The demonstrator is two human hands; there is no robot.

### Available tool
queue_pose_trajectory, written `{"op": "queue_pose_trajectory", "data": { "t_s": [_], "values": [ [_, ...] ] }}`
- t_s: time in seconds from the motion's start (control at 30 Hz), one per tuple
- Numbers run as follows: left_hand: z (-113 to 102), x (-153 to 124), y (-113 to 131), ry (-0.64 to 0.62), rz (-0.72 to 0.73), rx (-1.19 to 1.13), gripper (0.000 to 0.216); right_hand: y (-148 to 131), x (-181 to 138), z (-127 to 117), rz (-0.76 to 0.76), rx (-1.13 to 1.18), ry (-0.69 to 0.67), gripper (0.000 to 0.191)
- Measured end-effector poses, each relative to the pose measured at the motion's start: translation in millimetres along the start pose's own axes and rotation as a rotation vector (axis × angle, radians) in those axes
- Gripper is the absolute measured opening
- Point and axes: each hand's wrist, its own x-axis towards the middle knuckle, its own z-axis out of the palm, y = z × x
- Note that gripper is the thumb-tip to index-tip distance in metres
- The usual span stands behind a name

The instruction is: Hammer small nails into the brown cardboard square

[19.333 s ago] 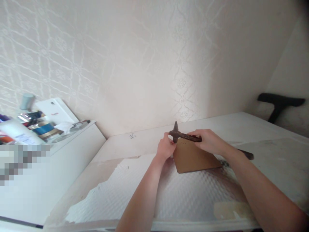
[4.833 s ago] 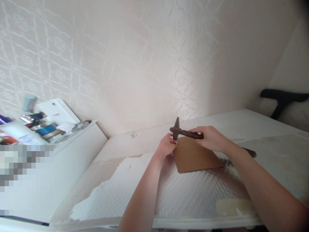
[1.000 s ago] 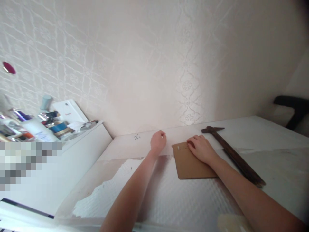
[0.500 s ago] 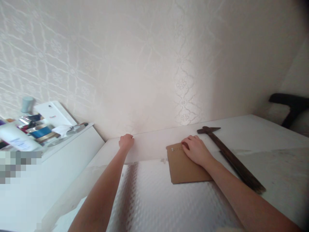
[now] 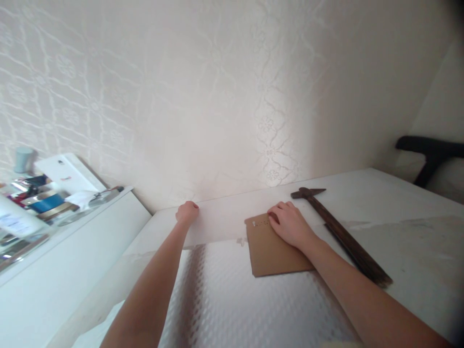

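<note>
My left hand [image 5: 187,212] is closed, close to where the white tabletop [image 5: 221,217] meets the wall; whatever its fingers may hold is hidden. A flat brown piece of cardboard [image 5: 277,256] lies partly on a silvery, bubble-textured sheet [image 5: 246,299]. Along its upper edge is a row of small marks or holes, with a tiny pale bit at the left end. My right hand [image 5: 290,223] covers the cardboard's upper right corner, thumb bent on it and fingers curled over the edge. To the right of that hand lies a hammer [image 5: 340,227] with a dark wooden handle, its head toward the wall.
On the left a white cabinet [image 5: 79,241] carries a white box [image 5: 70,171], a blue roll of tape [image 5: 49,203], a grey-blue cup [image 5: 23,159] and other small items. Patterned wallpaper [image 5: 217,96] rises behind the table. A black chair part [image 5: 431,150] stands at the far right.
The view has turned slightly to the right, so the things appear a little further left. Both hands keep nearly the same pose, and the cardboard and hammer stay in place.
</note>
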Motion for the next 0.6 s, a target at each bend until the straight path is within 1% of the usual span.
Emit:
{"op": "queue_pose_trajectory", "data": {
  "t_s": [0.23,0.33,0.43,0.53,0.6],
  "values": [
    [0,-12,9,0.044,0.017,0.000,0.024,0,1,0,-0.007,-0.007,0.008,0.028],
    [-1,-17,17,0.059,0.048,-0.038,0.026,1,1,0,-0.010,-0.010,0.007,0.027],
    [-4,-28,34,0.058,0.144,-0.096,0.028,1,1,0,-0.014,-0.011,0.000,0.027],
    [-8,-52,58,0.038,0.275,-0.183,0.025,1,1,-1,-0.010,-0.008,-0.011,0.028],
    [-11,-74,75,0.009,0.410,-0.377,0.022,1,1,-1,-0.008,-0.006,-0.016,0.028]
  ]
}}
